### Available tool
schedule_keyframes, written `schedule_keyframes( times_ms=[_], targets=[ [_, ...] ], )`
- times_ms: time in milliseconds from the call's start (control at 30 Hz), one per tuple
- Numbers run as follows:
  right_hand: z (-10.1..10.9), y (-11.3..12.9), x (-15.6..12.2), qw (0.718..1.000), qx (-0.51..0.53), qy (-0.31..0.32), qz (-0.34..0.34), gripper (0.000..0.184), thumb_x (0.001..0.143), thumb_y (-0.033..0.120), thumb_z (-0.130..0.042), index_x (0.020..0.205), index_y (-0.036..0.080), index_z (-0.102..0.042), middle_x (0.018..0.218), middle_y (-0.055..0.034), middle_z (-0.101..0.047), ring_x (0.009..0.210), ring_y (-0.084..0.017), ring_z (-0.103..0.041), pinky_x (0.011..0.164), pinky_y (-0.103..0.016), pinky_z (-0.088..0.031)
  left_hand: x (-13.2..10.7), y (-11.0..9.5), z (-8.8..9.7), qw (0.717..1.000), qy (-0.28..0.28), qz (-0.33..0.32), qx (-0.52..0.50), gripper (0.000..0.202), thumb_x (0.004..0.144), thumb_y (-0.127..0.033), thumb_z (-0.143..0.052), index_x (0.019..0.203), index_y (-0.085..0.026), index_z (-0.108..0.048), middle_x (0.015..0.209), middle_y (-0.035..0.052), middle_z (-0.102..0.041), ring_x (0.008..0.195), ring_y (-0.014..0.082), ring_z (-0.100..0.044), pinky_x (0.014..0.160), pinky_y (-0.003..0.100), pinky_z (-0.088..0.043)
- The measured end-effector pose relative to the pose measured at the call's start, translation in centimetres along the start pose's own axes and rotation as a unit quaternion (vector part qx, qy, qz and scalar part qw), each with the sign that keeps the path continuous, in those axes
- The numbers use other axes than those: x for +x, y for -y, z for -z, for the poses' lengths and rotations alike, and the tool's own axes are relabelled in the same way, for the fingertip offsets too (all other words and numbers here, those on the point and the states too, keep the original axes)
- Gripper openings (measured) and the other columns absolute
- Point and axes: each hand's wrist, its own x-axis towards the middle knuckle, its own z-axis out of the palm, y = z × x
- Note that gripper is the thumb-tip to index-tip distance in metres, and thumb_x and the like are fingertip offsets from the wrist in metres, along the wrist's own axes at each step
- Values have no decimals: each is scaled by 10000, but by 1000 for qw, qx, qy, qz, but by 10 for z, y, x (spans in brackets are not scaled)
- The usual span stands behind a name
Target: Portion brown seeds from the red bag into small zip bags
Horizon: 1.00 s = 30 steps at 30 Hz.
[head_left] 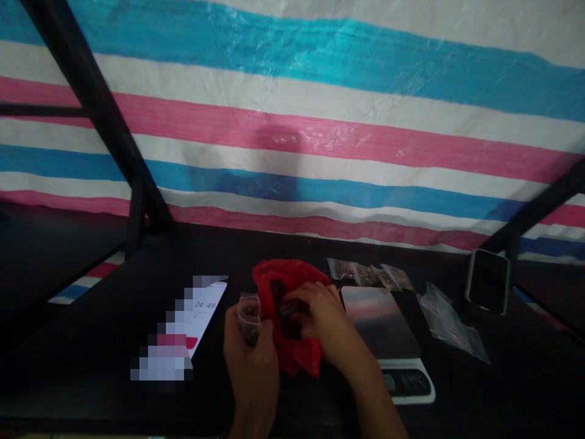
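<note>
My left hand (pixel 253 369) grips a small clear zip bag (pixel 249 312) upright, its top gaping and something dark low inside. Just to the right lies a crumpled red plastic bag (pixel 308 350), spread wide at the mouth, with dark pieces (pixel 277 291) in it. Into that mouth reaches my right hand (pixel 325 320), fingers curled down among the dark contents; what exactly they pinch is hidden. A flat kitchen scale (pixel 381 323) with a metal plate sits beside my right wrist, its button panel partly behind my forearm.
Several small filled bags (pixel 365 274) lie in a row behind the scale. Flat clear bags (pixel 450 323) are piled to its right, near a dark-screened phone (pixel 488 281). A lit, partly blurred screen (pixel 205 308) lies left on the black table (pixel 91 396). Striped sheeting (pixel 320 134) hangs behind.
</note>
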Motion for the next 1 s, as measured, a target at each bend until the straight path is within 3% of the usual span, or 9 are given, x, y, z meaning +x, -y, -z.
schedule_keyframes(
  times_ms=[133,300,467,633,800,1000],
  targets=[
    [1,-11,-2,992,118,-41,-18,430,823,11,-671,1142,258,-820,1122,-43,-827,1083,-253,-715,995,-408,-459,5,-3,0,1000,0,0,13,212,705,-312,-660,899,-239,-615,820,-18,-645,727,184,-610,646,298,-521],
    [23,-12,-14,973,218,-77,-6,376,861,58,-639,1147,236,-806,1063,-32,-813,967,-221,-710,935,-382,-526,8,0,0,995,46,-9,85,180,729,-330,-686,875,-235,-641,787,1,-677,708,203,-622,635,310,-511],
    [43,11,-25,961,209,-162,78,327,891,78,-653,1116,270,-791,1121,-27,-778,1061,-217,-689,1007,-385,-524,7,11,3,985,96,-41,138,206,847,-405,-698,965,-236,-698,911,37,-723,839,246,-676,713,358,-541],
    [39,29,-29,973,117,-143,136,435,956,6,-537,1168,295,-784,1281,-40,-750,1200,-225,-680,1085,-432,-505,6,13,2,976,105,-81,175,211,833,-321,-665,1031,-264,-707,992,33,-742,926,276,-674,836,444,-539],
    [37,34,-34,977,1,-144,157,477,1013,6,-459,1210,305,-775,1350,-51,-737,1254,-260,-672,1097,-510,-502,6,11,2,977,107,-80,167,208,857,-344,-654,1041,-258,-700,1008,48,-744,938,286,-669,855,472,-536],
    [39,31,-33,972,8,-180,151,447,1028,41,-486,1271,297,-760,1367,-59,-724,1236,-246,-677,1082,-466,-526,8,11,5,985,106,-43,132,225,876,-389,-675,1048,-245,-695,1003,49,-734,927,269,-689,806,420,-549]
  ],
)
